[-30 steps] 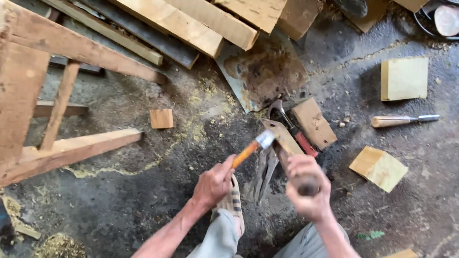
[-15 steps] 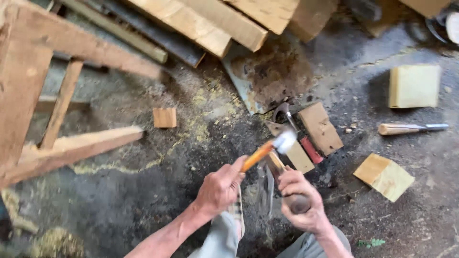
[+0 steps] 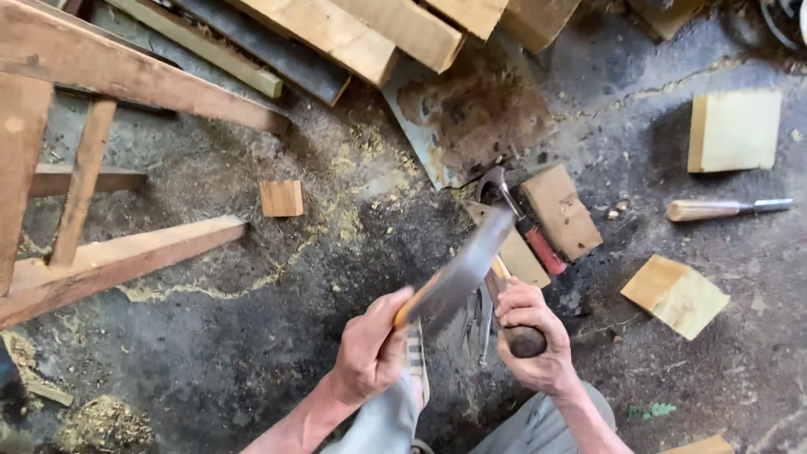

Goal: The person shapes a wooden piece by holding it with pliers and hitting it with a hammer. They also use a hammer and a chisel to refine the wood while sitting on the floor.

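In my left hand [image 3: 370, 349] the orange-handled hammer [image 3: 458, 273] blurs, tilted up-right at frame centre. My right hand [image 3: 530, 336] grips a dark-handled chisel [image 3: 514, 319] just beside it, lower centre.

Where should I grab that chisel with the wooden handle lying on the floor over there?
Take the chisel by its rounded wooden handle, the left end in the picture. It lies flat with bare floor around it, so come down from above and close your fingers across the handle. Stay away from the metal blade end pointing right.
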